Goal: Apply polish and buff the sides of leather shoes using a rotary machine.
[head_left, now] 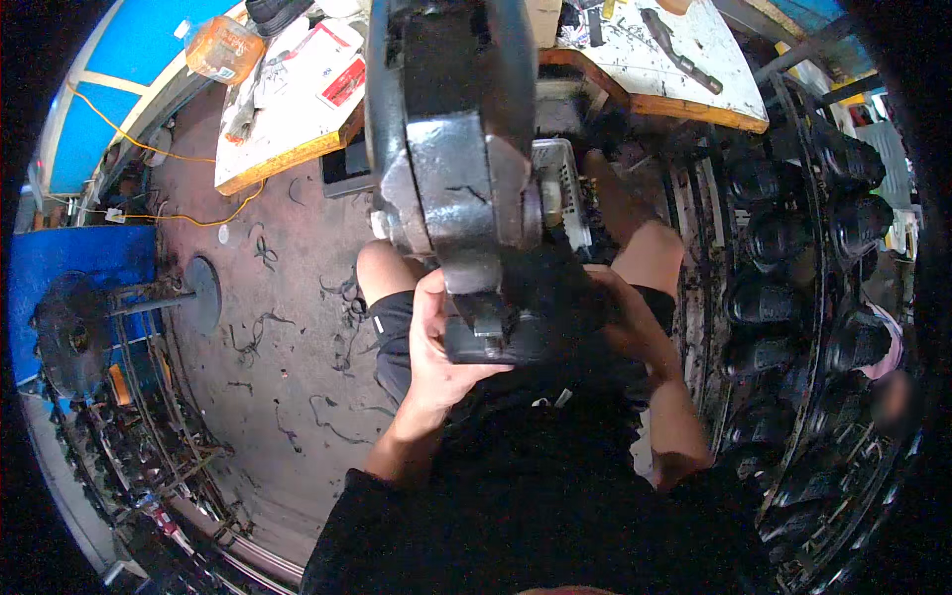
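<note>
Head view: left grip [434,357] curls around a black piece [476,343].

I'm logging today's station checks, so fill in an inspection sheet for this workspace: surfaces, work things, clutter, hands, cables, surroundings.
Surfaces: white left bench top and white right bench top, both with orange-yellow edges.
Work things: dark machine head over a black item; the item's kind is unclear.
Clutter: black scraps on the floor; papers and an orange bag on the left bench.
Hands: left hand grips the black item; right hand is at its other side, fingertips hidden.
Cables: orange-yellow cable along the floor at left.
Surroundings: dark shoes racked at right; grey basket beyond the machine head.
</note>
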`<state>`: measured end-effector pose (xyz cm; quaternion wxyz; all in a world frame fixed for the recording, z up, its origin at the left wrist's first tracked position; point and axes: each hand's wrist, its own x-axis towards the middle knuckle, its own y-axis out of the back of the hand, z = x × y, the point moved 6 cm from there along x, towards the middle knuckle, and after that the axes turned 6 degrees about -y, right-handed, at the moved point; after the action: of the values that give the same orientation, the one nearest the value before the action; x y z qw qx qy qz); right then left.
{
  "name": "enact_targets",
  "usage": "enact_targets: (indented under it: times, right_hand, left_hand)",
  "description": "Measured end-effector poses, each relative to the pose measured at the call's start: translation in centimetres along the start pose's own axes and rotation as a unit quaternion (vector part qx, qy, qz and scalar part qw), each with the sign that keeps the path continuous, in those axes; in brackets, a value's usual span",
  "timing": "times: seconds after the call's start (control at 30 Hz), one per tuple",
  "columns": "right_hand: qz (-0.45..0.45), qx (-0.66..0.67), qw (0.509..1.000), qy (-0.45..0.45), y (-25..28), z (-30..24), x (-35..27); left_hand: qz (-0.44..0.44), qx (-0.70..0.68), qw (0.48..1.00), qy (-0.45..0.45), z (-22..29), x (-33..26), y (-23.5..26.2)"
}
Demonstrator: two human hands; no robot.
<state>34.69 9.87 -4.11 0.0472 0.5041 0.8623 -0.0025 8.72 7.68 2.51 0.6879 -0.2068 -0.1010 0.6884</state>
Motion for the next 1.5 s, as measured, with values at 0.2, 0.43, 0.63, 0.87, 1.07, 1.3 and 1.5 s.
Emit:
enact_targets:
  times: [0.2,0.43,0.63,0.87,1.07,1.3,1.5]
  right_hand:
    - [-0.022,-0.070,0.996,-0.049,-1.0,0.0,0.0]
    - [0.038,0.093,0.988,-0.118,-0.7,2.6,-1.9]
    - [0.051,0.078,0.993,-0.077,0.3,0.8,-1.5]
    - [0.052,-0.127,0.990,0.015,3.1,-4.8,-1.0]
    - [0.066,-0.266,0.961,0.044,7.5,-11.7,-1.8]
    - [0.208,-0.273,0.933,0.112,10.0,-20.2,-3.1]
    - [0.294,-0.173,0.910,0.234,8.2,-25.3,-8.1]
  left_hand:
    - [0.023,0.054,0.998,-0.034,1.0,-0.7,0.9]
    - [-0.109,0.087,0.984,-0.112,2.7,0.8,-3.2]
    - [-0.042,0.119,0.992,0.013,0.0,-0.3,-0.6]
    - [-0.018,0.142,0.989,0.030,-2.1,-1.5,1.7]
    - [0.059,0.053,0.988,0.132,-2.0,-1.2,0.2]
    - [-0.001,0.067,0.994,0.090,-1.6,-2.0,-1.2]
    - [0.025,0.303,0.942,-0.139,-4.5,6.4,1.6]
